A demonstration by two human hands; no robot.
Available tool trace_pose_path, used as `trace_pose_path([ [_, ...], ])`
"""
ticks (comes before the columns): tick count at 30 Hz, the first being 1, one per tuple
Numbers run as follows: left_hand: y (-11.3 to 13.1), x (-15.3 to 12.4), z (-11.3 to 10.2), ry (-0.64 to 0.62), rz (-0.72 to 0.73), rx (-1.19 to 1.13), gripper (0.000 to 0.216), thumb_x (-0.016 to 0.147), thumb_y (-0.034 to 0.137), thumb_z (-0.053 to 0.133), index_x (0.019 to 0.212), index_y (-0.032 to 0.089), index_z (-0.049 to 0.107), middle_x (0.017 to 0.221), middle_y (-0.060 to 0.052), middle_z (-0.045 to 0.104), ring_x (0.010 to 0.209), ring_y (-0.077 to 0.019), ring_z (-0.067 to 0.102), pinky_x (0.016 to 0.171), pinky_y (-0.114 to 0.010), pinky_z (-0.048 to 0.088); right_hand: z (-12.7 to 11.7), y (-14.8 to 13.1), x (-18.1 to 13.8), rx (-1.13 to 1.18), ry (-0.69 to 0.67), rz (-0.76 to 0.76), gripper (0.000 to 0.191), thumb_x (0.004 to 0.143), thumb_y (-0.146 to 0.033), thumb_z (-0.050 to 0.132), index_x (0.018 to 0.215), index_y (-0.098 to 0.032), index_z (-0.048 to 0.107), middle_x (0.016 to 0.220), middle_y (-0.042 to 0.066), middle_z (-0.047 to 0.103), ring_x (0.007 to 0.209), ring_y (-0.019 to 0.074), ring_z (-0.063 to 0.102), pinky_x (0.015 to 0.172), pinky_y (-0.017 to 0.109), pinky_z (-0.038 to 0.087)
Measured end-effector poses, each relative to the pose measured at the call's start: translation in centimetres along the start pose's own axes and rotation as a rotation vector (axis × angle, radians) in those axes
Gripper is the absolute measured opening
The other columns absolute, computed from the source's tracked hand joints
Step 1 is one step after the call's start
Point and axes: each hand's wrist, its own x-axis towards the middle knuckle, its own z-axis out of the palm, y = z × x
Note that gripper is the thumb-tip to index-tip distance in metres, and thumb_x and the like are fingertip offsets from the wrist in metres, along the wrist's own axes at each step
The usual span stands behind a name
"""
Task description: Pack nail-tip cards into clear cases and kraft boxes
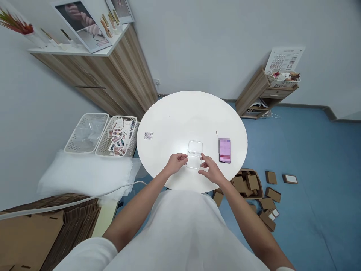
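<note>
White walls and a blue floor (310, 158) surround the round white surface (180, 113) in front of you. Your left hand (176, 162) and right hand (210, 169) each pinch one side of a clear plastic case (194, 154), lying open near the surface's front edge. A phone (225, 150) lies just right of it, a small packet (148, 136) well to the left. Two white baskets (93, 137) sit beside the surface.
</note>
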Motion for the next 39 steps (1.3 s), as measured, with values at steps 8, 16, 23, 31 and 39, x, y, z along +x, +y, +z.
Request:
trace_pose_path([
  [8,-3.0,-0.3,0.4,-0.055,0.079,0.252,0.052,0.074,0.038,0.058,0.122,0.022,0.048,0.09,-0.003,0.061,0.076,-0.0134,0.058,0.072,-0.029,0.047,2.3,2.9,0.4,-0.094,0.026,0.078,0.071,0.074,-0.018,0.054,0.135,-0.035,0.021,0.11,0.003,0.048,0.078,0.0129,0.053,0.075,0.036,0.049],
  [16,-5.4,0.9,1.1,-0.119,0.09,0.64,0.065,0.066,0.023,0.064,0.126,0.022,0.039,0.097,-0.005,0.05,0.083,-0.018,0.053,0.073,-0.031,0.045,3.3,6.1,1.7,-0.235,-0.077,0.184,0.07,0.073,-0.019,0.056,0.134,-0.029,0.023,0.109,0.004,0.048,0.086,0.0151,0.052,0.077,0.034,0.046],
  [23,-6.9,2.1,1.6,-0.173,0.044,0.754,0.044,0.069,0.018,0.056,0.111,0.02,0.043,0.09,-0.004,0.052,0.082,-0.0193,0.052,0.068,-0.029,0.042,4.6,7.4,2.8,-0.292,-0.107,0.291,0.069,0.072,-0.021,0.057,0.133,-0.026,0.026,0.103,0.004,0.048,0.082,0.015,0.051,0.077,0.031,0.044],
  [31,-8.0,2.4,2.5,-0.162,-0.04,0.821,0.056,0.073,0.017,0.051,0.125,0.018,0.029,0.101,-0.008,0.05,0.09,-0.02,0.051,0.067,-0.027,0.041,5.1,7.8,3.3,-0.314,-0.143,0.337,0.071,0.071,-0.017,0.055,0.134,-0.023,0.023,0.105,0.006,0.048,0.093,0.0183,0.049,0.077,0.029,0.041],
  [39,-7.8,2.3,3.1,-0.111,-0.08,0.835,0.057,0.075,0.018,0.049,0.127,0.018,0.026,0.102,-0.009,0.049,0.089,-0.0206,0.052,0.068,-0.028,0.041,5.2,8.0,3.5,-0.363,-0.138,0.304,0.075,0.071,-0.018,0.055,0.136,-0.024,0.018,0.106,0.007,0.044,0.094,0.0205,0.049,0.077,0.031,0.043],
])
